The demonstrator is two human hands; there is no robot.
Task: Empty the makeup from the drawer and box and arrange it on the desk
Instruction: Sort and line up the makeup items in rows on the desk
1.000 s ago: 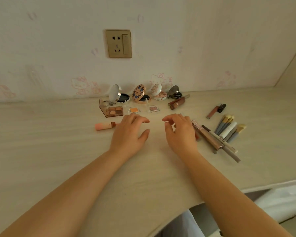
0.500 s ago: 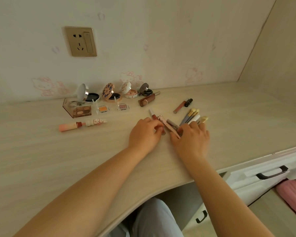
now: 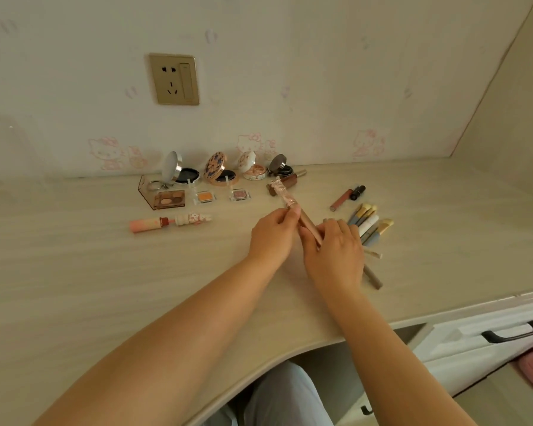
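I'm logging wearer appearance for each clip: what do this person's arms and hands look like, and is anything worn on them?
Both forearms are bare as far as the frame shows, with no sleeves in view. The left hand and right hand wear no gloves; no rings, watch or bracelets are visible. Fingernails look short, polish not discernible.

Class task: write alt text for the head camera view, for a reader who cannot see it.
Two bare hands hold a long patterned pen over a pale desk, the left hand at its middle, the right hand at its near end. Open compacts line the wall behind, and brushes lie to the right.
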